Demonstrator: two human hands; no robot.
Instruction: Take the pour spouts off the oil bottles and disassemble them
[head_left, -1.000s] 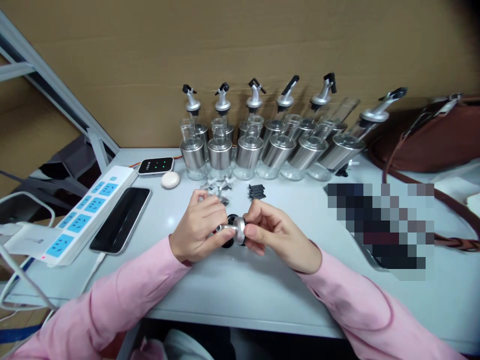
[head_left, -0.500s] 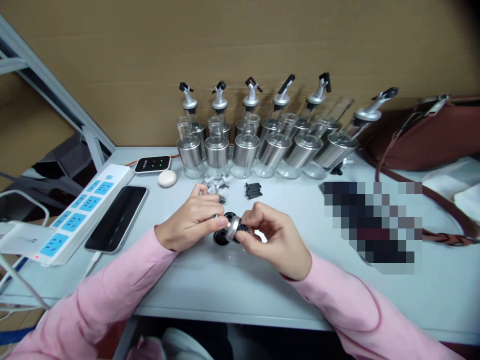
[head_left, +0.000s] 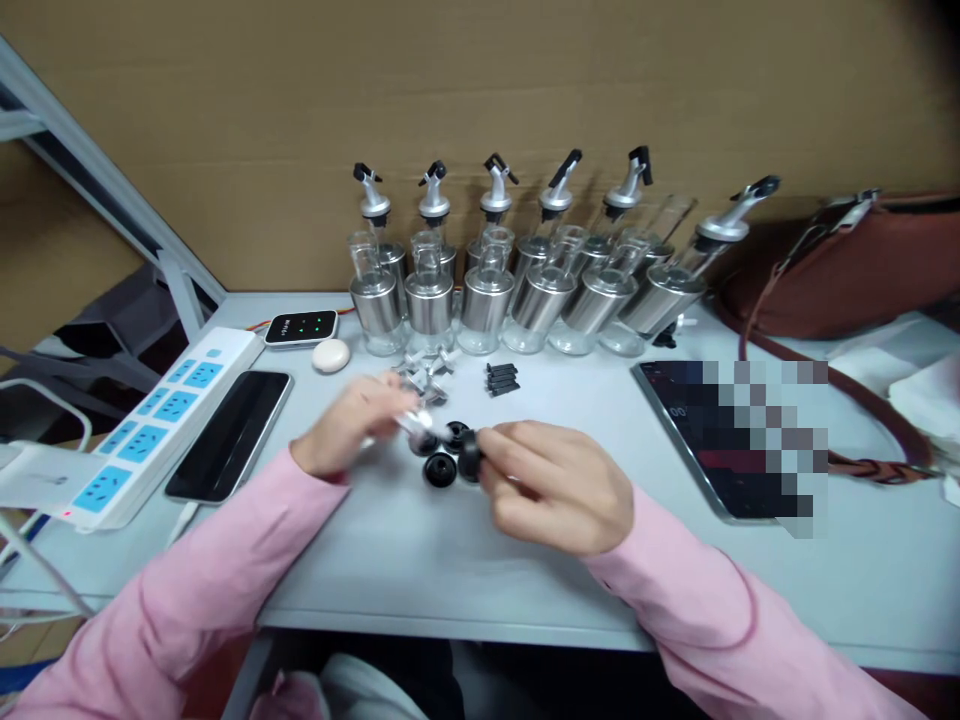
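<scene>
My left hand (head_left: 349,420) is smeared by motion and closed around a small silver pourer part (head_left: 411,423), just in front of a pile of silver parts (head_left: 429,372). My right hand (head_left: 559,485) rests on the white table (head_left: 450,560) with its fingertips pinched on a black round stopper (head_left: 469,459). Two more black stoppers (head_left: 439,470) (head_left: 455,433) lie between the hands. Both sleeves are pink.
Several glass bottles with steel sleeves and pourers (head_left: 487,295) line the cardboard back wall. Small black clips (head_left: 501,379) lie before them. A power strip (head_left: 161,410), phone (head_left: 229,435), black device with green lights (head_left: 301,327) and white oval (head_left: 331,355) sit left. A tablet (head_left: 720,440) and brown bag (head_left: 847,270) sit right.
The hands have come apart: the silver part went left with my left hand, and my right hand dropped to the black stoppers on the table. The view shifted slightly.
</scene>
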